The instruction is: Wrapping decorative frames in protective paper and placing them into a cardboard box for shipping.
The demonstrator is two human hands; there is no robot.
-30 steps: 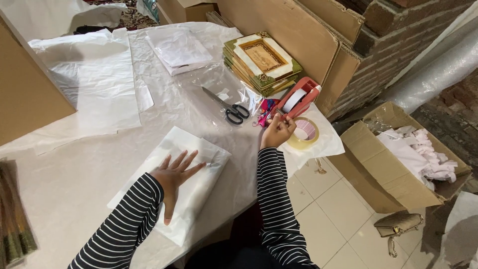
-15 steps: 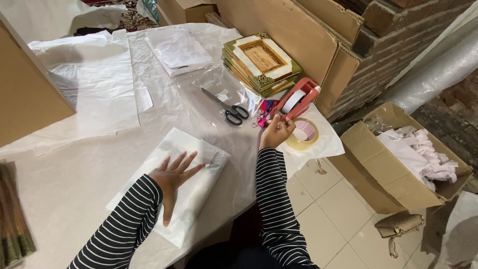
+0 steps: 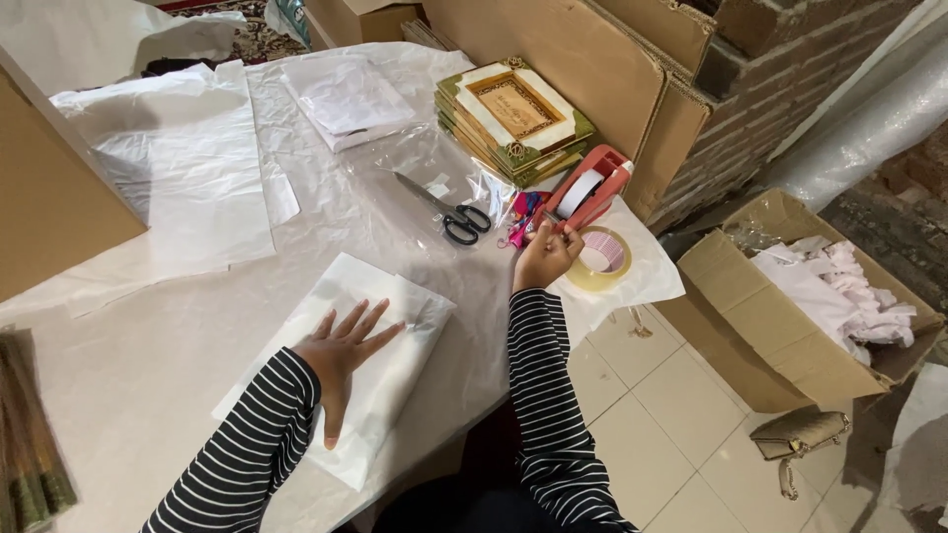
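The left hand (image 3: 341,350) lies flat, fingers spread, on a parcel wrapped in white paper (image 3: 365,365), and it presses the parcel down on the worktop (image 3: 128,395). The parcel sits directly under this hand, near the front edge of the worktop.

The right hand (image 3: 546,257) is stretched forward and to the right of the parcel. Its fingers are closed around the lower end of a red tape dispenser (image 3: 591,188), which carries a white tape roll and leans upward, away from the hand. Whether the fingers pinch the loose tape end or only the handle, I cannot tell. Just to the right of this hand lies a separate roll of tape (image 3: 602,262) on a white sheet. To the left of this hand lie black scissors (image 3: 449,212) on a clear plastic film, and beyond the dispenser there is a stack of framed pictures (image 3: 513,118) with gold and green borders.

In my judgement, the step in hand is the taking of tape for closing the wrapped parcel, while the other hand keeps the folded paper from opening. The next move, I think, calls for bringing the dispenser over to the parcel, and the left hand must hold the fold tight meanwhile.
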